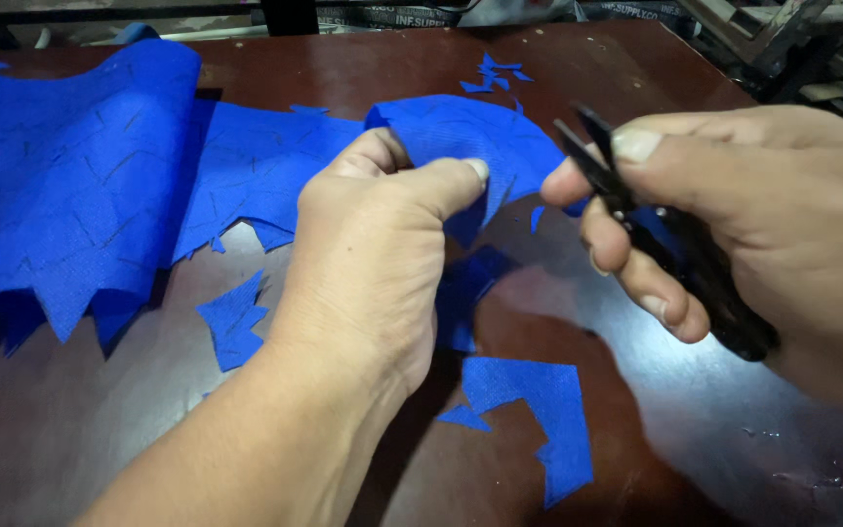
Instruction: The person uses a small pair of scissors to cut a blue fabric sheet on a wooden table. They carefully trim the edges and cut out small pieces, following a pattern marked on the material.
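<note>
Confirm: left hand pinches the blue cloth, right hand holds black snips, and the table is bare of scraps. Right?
Not quite. In the head view the left hand pinches the blue cloth, the right hand holds black snips, but blue scraps litter the table.

A dark brown wooden table (695, 429) fills the frame. A long blue cloth (80, 185) lies across its upper left, with small blue scraps (496, 74) at top centre and bigger offcuts (539, 410) at bottom centre.

The left hand (373, 254) was curled shut, thumb pressed against forefinger. The right hand (743, 234) was clenched, fingers folded under the thumb.
</note>
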